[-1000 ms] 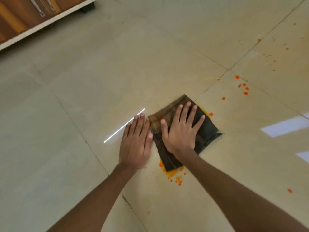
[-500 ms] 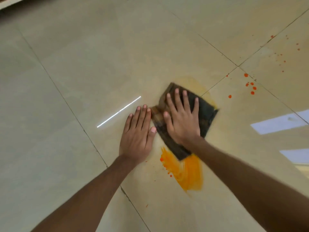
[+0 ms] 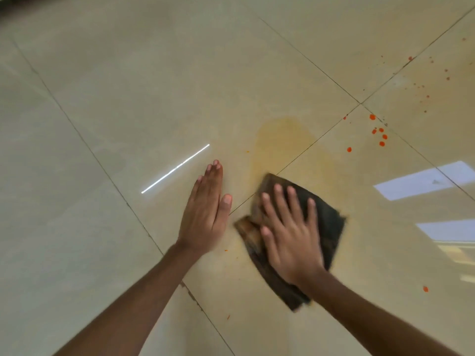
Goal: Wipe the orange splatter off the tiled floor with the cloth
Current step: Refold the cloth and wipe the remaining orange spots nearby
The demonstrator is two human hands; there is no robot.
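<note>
Two bare hands down on a glossy beige tiled floor [image 3: 128, 86], listed with all else in view.

1. Left hand [image 3: 205, 214]: laid flat on bare tile just left of the cloth, not touching it. Grip straight and relaxed, fingers close together, thumb angled out toward the cloth, holding nothing.

2. Right hand [image 3: 288, 237]: pressed palm-down on top of the cloth. Grip flat, fingers fanned apart, nothing pinched or curled round. Slightly blurred.

3. Cloth [image 3: 326, 222]: dark, folded, brownish at its left edge. Flat on the floor under the right hand, right of centre, far corner lying on a grout line [image 3: 311, 146]. Edges blurred.

4. Orange splatter [image 3: 380, 136]: cluster of bright drops beyond the cloth to the upper right, well apart from it. Fine specks [image 3: 421, 86] farther off on the next tile. Single drop [image 3: 425, 289] out to the right of the right forearm. Tiny fleck [image 3: 226, 250] between the two wrists.

5. Pale yellow smear [image 3: 280, 140]: thin film on the tile just beyond the cloth's far corner, spread across the grout line.

6. Reflections: thin white streak of light [image 3: 174, 168] left of the left hand's fingertips, and pale window patches [image 3: 421, 181] at the right edge.
</note>
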